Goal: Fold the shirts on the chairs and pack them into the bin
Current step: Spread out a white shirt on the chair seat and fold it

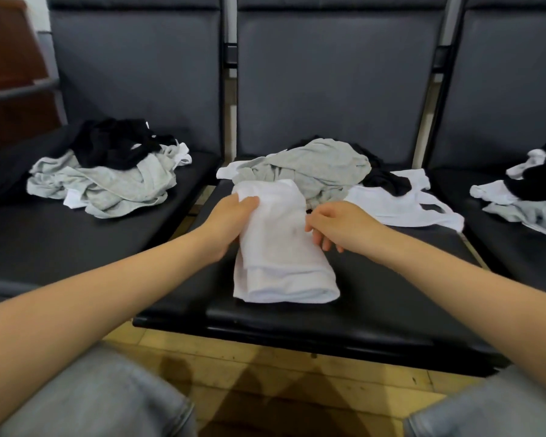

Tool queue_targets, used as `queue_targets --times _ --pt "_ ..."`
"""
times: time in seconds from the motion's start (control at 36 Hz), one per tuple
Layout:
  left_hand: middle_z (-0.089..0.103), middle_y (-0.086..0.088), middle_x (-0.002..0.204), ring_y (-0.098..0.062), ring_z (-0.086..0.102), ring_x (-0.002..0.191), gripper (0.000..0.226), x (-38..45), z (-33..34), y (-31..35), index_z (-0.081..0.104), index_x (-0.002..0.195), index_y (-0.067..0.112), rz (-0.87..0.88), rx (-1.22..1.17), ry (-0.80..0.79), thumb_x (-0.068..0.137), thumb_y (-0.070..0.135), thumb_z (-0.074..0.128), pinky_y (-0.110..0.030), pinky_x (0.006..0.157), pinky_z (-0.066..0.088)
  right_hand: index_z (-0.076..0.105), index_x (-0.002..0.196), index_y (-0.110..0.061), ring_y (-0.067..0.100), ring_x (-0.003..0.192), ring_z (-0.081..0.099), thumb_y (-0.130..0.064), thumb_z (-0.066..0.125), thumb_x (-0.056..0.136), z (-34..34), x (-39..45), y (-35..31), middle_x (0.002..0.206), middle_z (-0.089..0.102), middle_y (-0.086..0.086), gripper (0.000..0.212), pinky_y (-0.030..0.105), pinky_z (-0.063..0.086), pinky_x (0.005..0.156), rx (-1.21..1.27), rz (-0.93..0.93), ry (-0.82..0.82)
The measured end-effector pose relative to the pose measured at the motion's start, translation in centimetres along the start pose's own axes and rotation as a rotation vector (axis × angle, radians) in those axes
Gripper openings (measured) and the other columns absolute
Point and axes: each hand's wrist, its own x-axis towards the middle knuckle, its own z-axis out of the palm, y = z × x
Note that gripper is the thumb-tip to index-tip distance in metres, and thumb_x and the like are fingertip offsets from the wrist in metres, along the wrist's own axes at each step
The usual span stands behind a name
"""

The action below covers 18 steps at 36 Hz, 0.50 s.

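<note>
Two hands on folded white shirt [281, 247], middle chair seat [375, 298]: left hand [234, 220] grip clutches far-left edge; right hand [334, 223] released, fingers loosely curled beside shirt's right edge.

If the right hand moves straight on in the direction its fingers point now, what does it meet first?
The right hand points leftward, with loosely bent fingers, at the folded white shirt on the middle seat. It would probably meet that shirt's right edge first; it may touch it already, since depth is unclear.
</note>
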Motion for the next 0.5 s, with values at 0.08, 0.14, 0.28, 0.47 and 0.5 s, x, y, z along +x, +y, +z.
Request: queue_targets --times 0.08,0.14,0.28,0.47,0.5 --pt "0.055 -0.005 0.133 -0.022 0.052 0.120 0.042 0.1 -0.6 0.3 0.049 0.139 0.007 0.062 0.176 0.054 0.101 0.025 0.040 -0.035 0.103 0.041 0.056 0.086 -0.010 0.015 0.065 0.057 -0.034 0.050 0.096 0.6 0.1 0.9 0.087 0.069 0.012 0.027 0.022 0.042 0.050 -0.089 0.054 -0.014" --pt "0.052 -0.009 0.138 -0.025 0.050 0.123 0.045 0.7 -1.2 -0.1 0.048 0.139 0.006 0.028 0.332 0.062 0.101 0.028 0.037 -0.036 0.104 0.040 0.056 0.092 -0.010 0.018 0.068 0.058 -0.046 0.052 0.094 1.1 0.2 1.2 0.095 0.070 0.014 0.037 0.025 0.045 0.054 -0.150 0.099 -0.057" --pt "0.060 -0.019 0.113 -0.028 0.052 0.094 0.037 0.5 -2.4 -1.0 0.048 0.083 0.007 0.110 0.937 0.017 0.104 0.033 0.033 -0.032 0.077 0.034 0.052 0.104 -0.016 0.014 0.080 0.058 -0.072 0.052 0.082 2.0 0.2 1.3 0.094 0.062 -0.003 0.060 0.032 0.048 0.074 -0.312 0.133 -0.069" --pt "0.062 -0.019 0.108 -0.033 0.057 0.097 0.044 0.2 -2.1 -1.6 0.052 0.109 -0.001 0.199 1.111 0.076 0.104 0.037 0.031 -0.033 0.073 0.035 0.041 0.075 -0.019 0.010 0.071 0.045 -0.069 0.057 0.082 3.8 -0.5 -0.4 0.074 0.042 -0.010 0.052 0.024 0.034 0.062 -0.421 0.053 -0.135" --pt "0.062 -0.019 0.108 -0.032 0.057 0.096 0.043 0.2 -2.1 -1.7 0.053 0.108 -0.001 0.196 1.103 0.077 0.104 0.037 0.031 -0.033 0.073 0.035 0.038 0.068 -0.021 0.009 0.065 0.042 -0.067 0.059 0.082 3.9 -0.3 -0.4 0.069 0.040 -0.009 0.052 0.023 0.032 0.058 -0.388 0.056 -0.134"
